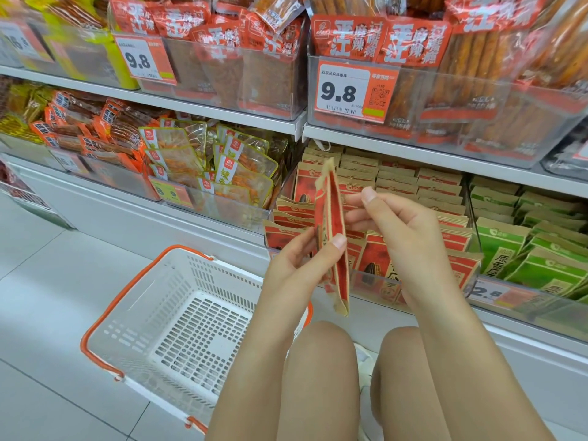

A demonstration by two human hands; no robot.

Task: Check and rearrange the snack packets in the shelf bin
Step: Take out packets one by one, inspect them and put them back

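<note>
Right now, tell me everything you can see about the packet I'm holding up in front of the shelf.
The held packet is a flat pouch of kraft-brown paper with red printed panels, seen nearly edge-on and standing upright, its bottom corner lowest. The left hand pinches its lower half, thumb on the near face; the right hand touches its upper edge with its fingertips. It hangs in front of the bin of matching red-and-brown packets, above the person's knees. Its print is unreadable at this angle.
</note>
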